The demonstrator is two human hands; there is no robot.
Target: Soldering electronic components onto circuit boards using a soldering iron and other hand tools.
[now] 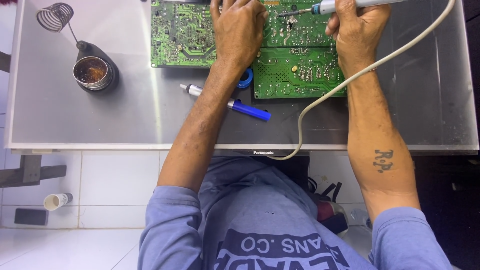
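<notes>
The right hand [357,30] has its fingers wrapped around a soldering iron [330,6]. The left hand [239,30] lies flat, fingers spread, on a green circuit board [300,70]. A blue pump [235,104] lies on the counter [125,110].

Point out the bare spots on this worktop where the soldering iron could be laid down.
Bare metal lies right of the right hand and the green circuit board, up to the worktop's right edge. Another free strip runs along the near edge, left of the blue desoldering pump, below the flux tin. The middle is crowded: boards, left hand, pump, white cord.
</notes>
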